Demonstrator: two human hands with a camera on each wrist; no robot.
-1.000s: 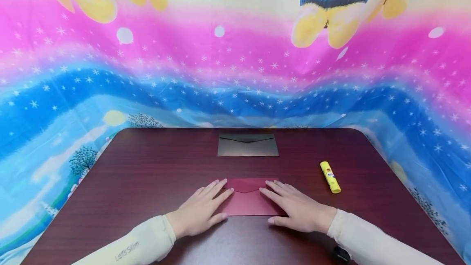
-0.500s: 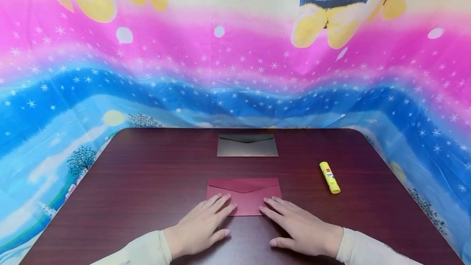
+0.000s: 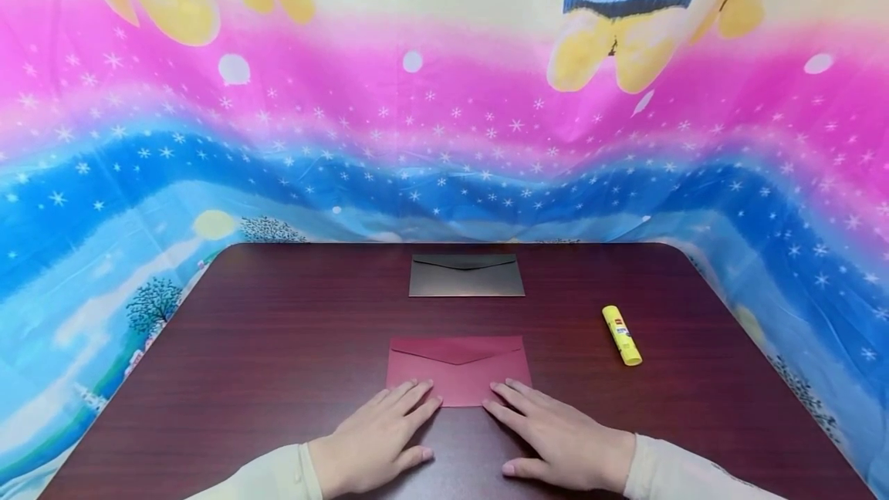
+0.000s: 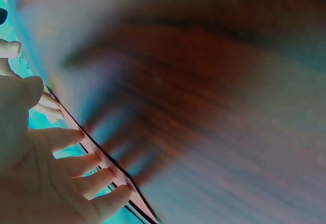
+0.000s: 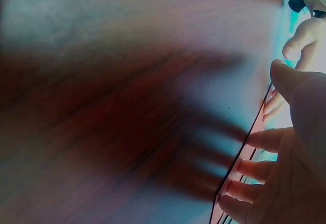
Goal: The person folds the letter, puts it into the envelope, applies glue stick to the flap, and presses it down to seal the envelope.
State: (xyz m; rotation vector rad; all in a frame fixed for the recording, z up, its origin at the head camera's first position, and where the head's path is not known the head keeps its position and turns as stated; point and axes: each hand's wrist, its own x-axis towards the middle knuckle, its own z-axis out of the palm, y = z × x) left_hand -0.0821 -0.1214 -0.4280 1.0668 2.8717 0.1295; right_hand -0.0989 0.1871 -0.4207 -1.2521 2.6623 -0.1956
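A dark red envelope [image 3: 458, 376] lies flat on the table in the head view, its pointed flap folded down toward the person. My left hand [image 3: 378, 434] rests its fingertips on the envelope's near left corner, fingers extended and thumb apart. On the near right corner, the fingertips of my right hand [image 3: 566, 434] touch the paper in the same way. Both wrist views show straight fingers meeting the envelope's edge, seen in the left wrist view as a thin pink strip [image 4: 104, 158]. Neither hand grips anything.
A dark grey envelope [image 3: 467, 282] lies near the table's far edge. To the right is a yellow glue stick [image 3: 622, 336]. The brown wooden table [image 3: 278, 346] is bordered at the back and sides by a colourful printed cloth [image 3: 444, 122].
Both hands have slid back toward the person, from the envelope's sides to its near corners, uncovering its flap. The red envelope, grey envelope and glue stick stay in place.
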